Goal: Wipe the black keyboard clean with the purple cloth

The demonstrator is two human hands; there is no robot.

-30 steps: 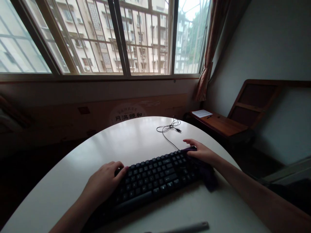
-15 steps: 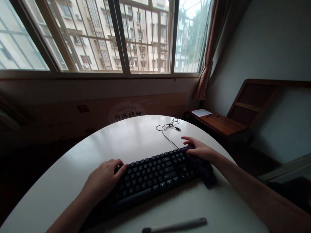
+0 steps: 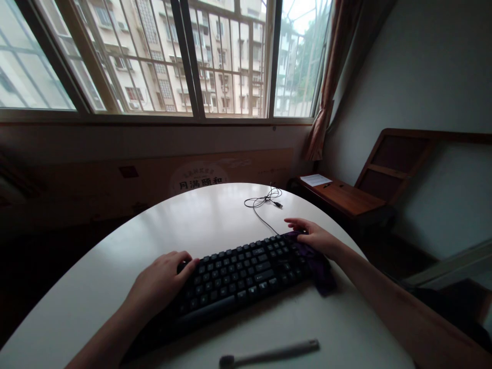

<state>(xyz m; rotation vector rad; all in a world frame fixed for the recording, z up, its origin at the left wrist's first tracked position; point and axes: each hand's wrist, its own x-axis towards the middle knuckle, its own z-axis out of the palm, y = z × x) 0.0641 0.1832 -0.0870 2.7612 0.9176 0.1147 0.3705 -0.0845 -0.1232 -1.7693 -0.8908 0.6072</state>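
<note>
A black computer keyboard (image 3: 234, 277) lies slanted across the white round table, its right end farther from me. My left hand (image 3: 163, 279) is closed around the keyboard's left end, thumb on the top near the keys. At the other end, my right hand (image 3: 313, 237) presses a dark purple cloth (image 3: 321, 271) against the keyboard's right edge. Its thumb is on the cloth and its index finger stretches out; the cloth's loose end hangs down onto the tabletop. In front of the keyboard lies a grey toothbrush (image 3: 271, 353), bristle head to the left.
The keyboard's thin black cable (image 3: 263, 219) runs to a loose coil with a USB plug (image 3: 277, 204) on the white table (image 3: 172, 225). Right of the table stands a wooden bench (image 3: 353, 197) with papers (image 3: 315, 180) on it. A barred window (image 3: 230, 66) is ahead.
The view has shifted slightly, so the table and toothbrush appear a little farther left. Both hands keep nearly the same places on the keyboard and cloth.
</note>
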